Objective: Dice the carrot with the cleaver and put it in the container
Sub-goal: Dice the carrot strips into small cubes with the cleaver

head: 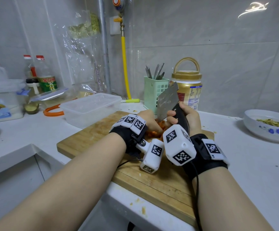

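Observation:
Orange carrot pieces (153, 133) lie in a heap on the wooden cutting board (92, 139), mostly hidden behind my wrists. My left hand (149, 120) rests curled over the heap; its fingers are hidden, so I cannot tell whether they hold any carrot. My right hand (185, 116) grips the black handle of the cleaver (166, 101), whose steel blade is tilted up and left with its lower edge at the carrot. A clear plastic container (92, 108) stands open at the board's far left corner, without carrot that I can make out.
A green utensil holder (153, 92) and a gold-lidded jar (188, 87) stand behind the board. At the right sits a white bowl (268, 125) with green scraps. Bottles, an orange ring and a lid crowd the left counter. Carrot crumbs lie at the counter's front edge.

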